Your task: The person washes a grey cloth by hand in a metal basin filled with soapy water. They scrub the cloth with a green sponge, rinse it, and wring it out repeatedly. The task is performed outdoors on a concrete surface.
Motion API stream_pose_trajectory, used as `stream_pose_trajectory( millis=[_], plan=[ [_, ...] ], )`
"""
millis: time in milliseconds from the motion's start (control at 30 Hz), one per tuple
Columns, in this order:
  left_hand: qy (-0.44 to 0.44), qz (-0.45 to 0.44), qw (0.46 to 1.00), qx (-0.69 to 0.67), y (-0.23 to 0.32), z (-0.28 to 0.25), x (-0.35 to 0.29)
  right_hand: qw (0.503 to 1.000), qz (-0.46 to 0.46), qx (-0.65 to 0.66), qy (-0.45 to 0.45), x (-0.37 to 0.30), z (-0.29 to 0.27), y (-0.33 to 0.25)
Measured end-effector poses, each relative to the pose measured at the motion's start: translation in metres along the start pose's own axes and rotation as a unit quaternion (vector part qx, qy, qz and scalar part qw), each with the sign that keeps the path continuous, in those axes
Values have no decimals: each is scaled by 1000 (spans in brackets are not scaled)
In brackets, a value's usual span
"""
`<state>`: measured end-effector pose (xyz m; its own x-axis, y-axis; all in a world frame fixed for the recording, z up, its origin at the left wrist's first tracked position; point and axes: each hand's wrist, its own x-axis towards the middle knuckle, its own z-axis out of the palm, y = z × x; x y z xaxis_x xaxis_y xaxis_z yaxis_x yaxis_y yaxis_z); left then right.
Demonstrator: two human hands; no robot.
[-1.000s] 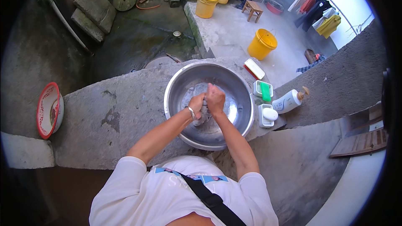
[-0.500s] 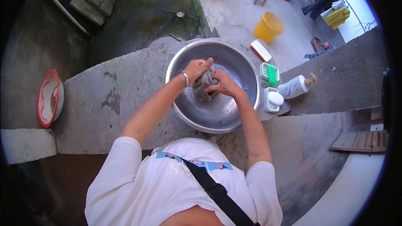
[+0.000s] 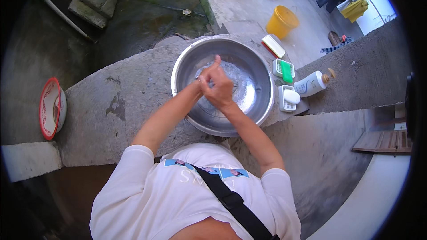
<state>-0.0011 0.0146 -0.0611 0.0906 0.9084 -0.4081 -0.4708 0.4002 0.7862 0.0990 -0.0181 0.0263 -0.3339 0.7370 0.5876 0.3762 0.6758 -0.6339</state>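
Note:
A wide steel basin with a little cloudy, sudsy water stands in front of me on the concrete ledge. Over it my forearms cross at the wrists. My right hand lies on top, its fingers closed about my left wrist, where the bracelet seen earlier is now covered. Of my left hand mostly a raised digit shows beyond the right one; the other fingers are hidden. The grey-brown cloth cannot be made out now, with the hands over the middle of the basin.
Right of the basin are a brush, a soap dish with a green block, another with white soap, and a tilted pump bottle. A red-rimmed enamel basin leans at far left. A yellow bucket stands beyond.
My hands were kneading a grey-brown cloth in the basin; the cloth is now out of sight. The right hand has moved left, over my left wrist. The view has shifted slightly.

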Motion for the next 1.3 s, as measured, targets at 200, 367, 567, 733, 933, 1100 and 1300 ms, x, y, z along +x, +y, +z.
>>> stream_pose_trajectory(
  millis=[200, 367, 567, 733, 933, 1100, 1300],
  plan=[
    [79, -20, 990, -115, -31, 26, 1, 985, 45, -158, -45, 7, 4, 68],
    [-176, 94, 952, -233, -57, -8, 18, 994, -45, -100, -13, -11, 17, 36],
    [-88, -1, 976, -199, -18, 24, -12, 993, 33, -111, -27, -10, 9, 50],
    [-75, -17, 983, -166, -17, 26, -26, 985, 157, -35, -69, -4, -1, 72],
    [-23, 27, 999, 10, 45, 17, -38, 882, 262, 264, -289, 20, -43, 62],
    [-151, 114, 830, 525, 70, -1, -44, 921, 218, 210, -246, 19, -60, 82],
    [3, 108, 984, 142, 38, 14, -34, 950, 219, 219, 28, 2, -28, 88]
  ],
)
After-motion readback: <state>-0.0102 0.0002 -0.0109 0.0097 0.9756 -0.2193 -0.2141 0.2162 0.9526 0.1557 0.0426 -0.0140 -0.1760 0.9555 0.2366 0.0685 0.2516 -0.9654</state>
